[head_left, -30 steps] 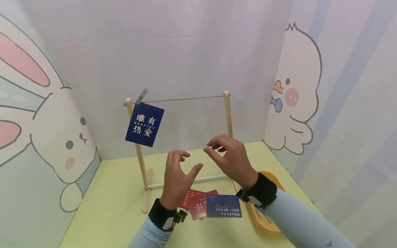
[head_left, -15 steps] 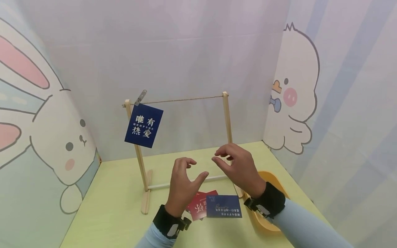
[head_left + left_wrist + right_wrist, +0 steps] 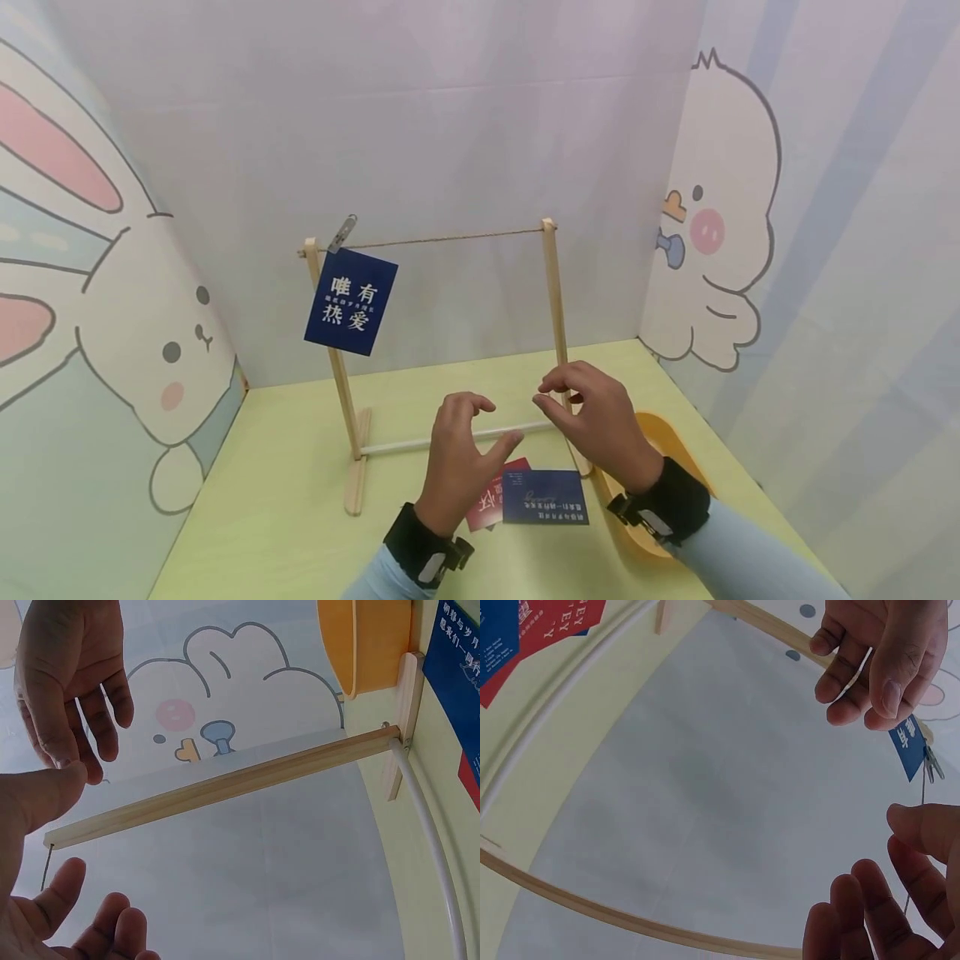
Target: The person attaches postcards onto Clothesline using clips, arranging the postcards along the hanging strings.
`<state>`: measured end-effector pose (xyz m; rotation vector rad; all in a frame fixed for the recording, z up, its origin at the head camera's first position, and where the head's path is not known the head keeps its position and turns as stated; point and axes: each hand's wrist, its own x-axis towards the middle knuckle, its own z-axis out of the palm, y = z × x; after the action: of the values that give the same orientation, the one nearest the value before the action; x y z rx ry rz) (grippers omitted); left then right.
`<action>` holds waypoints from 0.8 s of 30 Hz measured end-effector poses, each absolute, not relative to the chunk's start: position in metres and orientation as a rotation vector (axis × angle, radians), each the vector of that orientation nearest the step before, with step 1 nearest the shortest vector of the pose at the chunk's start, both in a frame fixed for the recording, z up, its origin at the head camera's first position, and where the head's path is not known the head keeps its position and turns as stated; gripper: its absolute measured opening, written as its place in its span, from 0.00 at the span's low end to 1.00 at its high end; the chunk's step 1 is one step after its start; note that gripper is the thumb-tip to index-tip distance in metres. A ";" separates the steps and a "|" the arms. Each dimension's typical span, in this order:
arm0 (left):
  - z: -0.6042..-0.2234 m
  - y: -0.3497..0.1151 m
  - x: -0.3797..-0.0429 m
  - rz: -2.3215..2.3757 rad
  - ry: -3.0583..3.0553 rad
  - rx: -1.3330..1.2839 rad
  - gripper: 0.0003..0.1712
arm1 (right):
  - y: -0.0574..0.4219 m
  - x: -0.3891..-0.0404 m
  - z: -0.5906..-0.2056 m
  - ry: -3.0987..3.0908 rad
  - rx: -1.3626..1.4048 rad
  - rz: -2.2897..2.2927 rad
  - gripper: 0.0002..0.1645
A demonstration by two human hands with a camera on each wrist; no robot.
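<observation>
Hovering loosely curved and holding nothing, the left hand (image 3: 460, 462) and right hand (image 3: 602, 423) could best lift the blue printed card (image 3: 546, 498) by its edge, sparing the red card (image 3: 487, 507).

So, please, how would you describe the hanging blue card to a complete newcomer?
Look at the pale wooden frame on the yellow-green table. Near the left end of its thin brown string, a silver clip holds a dark blue rectangular card. It alone hangs; another blue card and a red card lie below.
</observation>
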<state>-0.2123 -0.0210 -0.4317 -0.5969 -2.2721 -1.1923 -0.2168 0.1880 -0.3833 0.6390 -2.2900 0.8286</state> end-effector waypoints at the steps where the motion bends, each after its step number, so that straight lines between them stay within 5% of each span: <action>1: -0.433 -0.020 -0.212 -1.195 -2.278 -0.600 0.29 | 0.189 -0.216 -0.385 -2.291 0.636 0.830 0.11; 24: -0.456 0.002 -0.200 -1.226 -2.407 -0.659 0.30 | 0.214 -0.204 -0.417 -2.373 0.512 0.770 0.08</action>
<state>-0.2002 0.0022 -0.4562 -0.6591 -2.4071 -1.2257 -0.2041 0.2141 -0.4172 0.5119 -2.3728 0.7697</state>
